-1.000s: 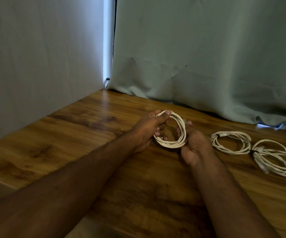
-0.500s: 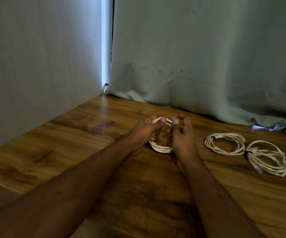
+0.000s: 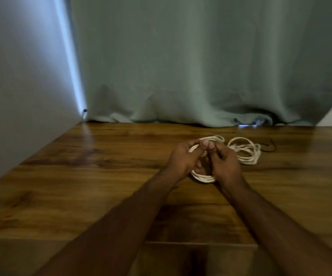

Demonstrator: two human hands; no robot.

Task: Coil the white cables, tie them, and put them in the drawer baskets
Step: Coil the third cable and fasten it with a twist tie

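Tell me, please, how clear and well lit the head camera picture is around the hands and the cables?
Head view: dim, warm light. Motion blur softens both the left hand and right hand, so the held coil lacks detail. The coils behind are soft too. Bright daylight leaks along the curtain edge and glares on the wooden surface. Wide-angle distortion bends the wall.

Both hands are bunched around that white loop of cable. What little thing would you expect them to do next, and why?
Probably fasten a tie round the held coil. The left hand and right hand both grip it, thumbs meeting at its top, and no tie shows on it. A dark tie seems to lie beyond the far coil.
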